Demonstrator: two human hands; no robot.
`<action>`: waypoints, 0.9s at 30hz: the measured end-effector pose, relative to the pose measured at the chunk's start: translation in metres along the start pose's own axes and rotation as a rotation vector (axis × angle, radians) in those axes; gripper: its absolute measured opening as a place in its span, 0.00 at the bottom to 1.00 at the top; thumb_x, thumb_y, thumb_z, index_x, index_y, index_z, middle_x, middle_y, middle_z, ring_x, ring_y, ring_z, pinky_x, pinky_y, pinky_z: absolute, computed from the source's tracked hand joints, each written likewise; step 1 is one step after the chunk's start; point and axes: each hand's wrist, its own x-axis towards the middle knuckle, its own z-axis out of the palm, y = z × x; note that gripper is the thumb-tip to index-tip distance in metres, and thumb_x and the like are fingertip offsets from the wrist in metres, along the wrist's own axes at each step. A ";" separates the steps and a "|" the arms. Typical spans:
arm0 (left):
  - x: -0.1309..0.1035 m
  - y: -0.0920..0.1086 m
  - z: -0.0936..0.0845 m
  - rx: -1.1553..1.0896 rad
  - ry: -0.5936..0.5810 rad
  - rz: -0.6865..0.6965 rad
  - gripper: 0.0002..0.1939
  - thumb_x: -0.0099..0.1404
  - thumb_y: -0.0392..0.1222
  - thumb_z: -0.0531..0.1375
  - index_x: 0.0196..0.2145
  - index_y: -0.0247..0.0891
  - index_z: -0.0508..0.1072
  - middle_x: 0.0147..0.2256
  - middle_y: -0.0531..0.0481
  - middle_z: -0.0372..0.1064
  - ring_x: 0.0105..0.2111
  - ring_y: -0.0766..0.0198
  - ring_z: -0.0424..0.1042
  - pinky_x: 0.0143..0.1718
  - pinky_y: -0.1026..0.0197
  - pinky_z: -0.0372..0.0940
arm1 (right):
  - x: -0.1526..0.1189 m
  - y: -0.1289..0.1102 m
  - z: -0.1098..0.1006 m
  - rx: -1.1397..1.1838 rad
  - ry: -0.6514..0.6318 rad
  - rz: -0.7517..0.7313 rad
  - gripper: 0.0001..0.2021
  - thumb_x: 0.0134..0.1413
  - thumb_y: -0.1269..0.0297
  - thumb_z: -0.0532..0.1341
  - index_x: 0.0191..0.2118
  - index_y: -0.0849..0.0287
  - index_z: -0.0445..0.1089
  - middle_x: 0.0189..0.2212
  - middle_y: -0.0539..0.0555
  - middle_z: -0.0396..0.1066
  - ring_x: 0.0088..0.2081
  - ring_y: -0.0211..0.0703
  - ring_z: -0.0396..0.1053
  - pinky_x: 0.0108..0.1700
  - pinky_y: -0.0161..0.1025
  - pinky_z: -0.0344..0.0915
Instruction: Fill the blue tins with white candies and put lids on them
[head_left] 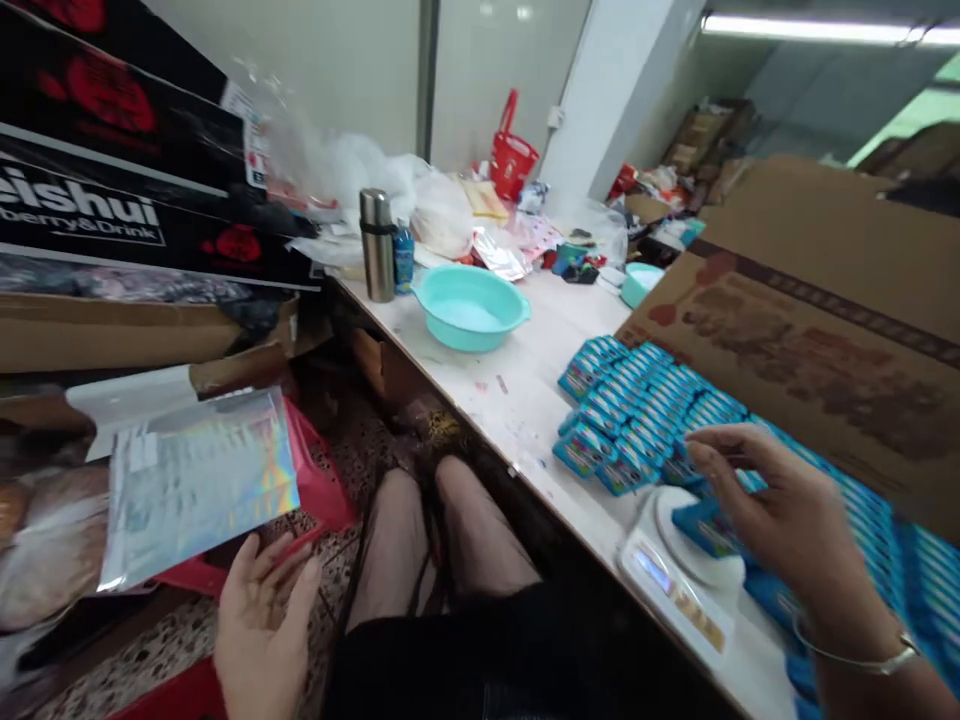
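My left hand [266, 625] is open, palm up with its fingers apart, and nothing rests in it. Just above its fingertips is a shiny rainbow-silver plastic bag [202, 480], lying over a red plastic container [319, 475]. My right hand [787, 510] is over the table, thumb and forefinger tips drawn together beside rows of small blue packets [645, 410]. Whatever is between those fingertips, I cannot make it out. Partly under that hand stands a white digital scale [675, 590] with its display lit. One blue packet [705, 528] lies on its round plate.
On the white table [517, 400] are a turquoise basin [472, 310], a steel flask [377, 245] and a blue bottle [403, 255]. A large cardboard box [810, 330] stands behind the packets. Plastic bags and a red basket [514, 155] crowd the far end. Black cartons [127, 150] are stacked left.
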 end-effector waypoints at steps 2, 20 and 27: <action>0.021 -0.011 -0.001 0.034 -0.016 -0.030 0.40 0.51 0.58 0.68 0.58 0.43 0.64 0.47 0.43 0.71 0.45 0.50 0.74 0.52 0.40 0.68 | 0.036 0.000 0.023 0.005 -0.148 -0.117 0.13 0.61 0.50 0.56 0.36 0.53 0.71 0.32 0.52 0.73 0.31 0.43 0.72 0.35 0.40 0.68; 0.367 0.191 0.495 0.545 -1.022 0.834 0.21 0.63 0.42 0.60 0.54 0.37 0.72 0.47 0.44 0.76 0.45 0.57 0.75 0.50 0.57 0.68 | 0.332 0.209 0.228 -0.144 -0.499 0.575 0.15 0.53 0.51 0.55 0.28 0.57 0.69 0.24 0.54 0.72 0.26 0.43 0.67 0.29 0.38 0.60; 0.360 0.144 0.643 1.096 -1.422 0.862 0.25 0.61 0.40 0.61 0.56 0.37 0.71 0.52 0.40 0.73 0.53 0.52 0.71 0.53 0.56 0.65 | 0.345 0.270 0.265 0.011 -0.286 0.867 0.09 0.49 0.58 0.56 0.26 0.57 0.66 0.21 0.50 0.66 0.25 0.40 0.64 0.27 0.35 0.58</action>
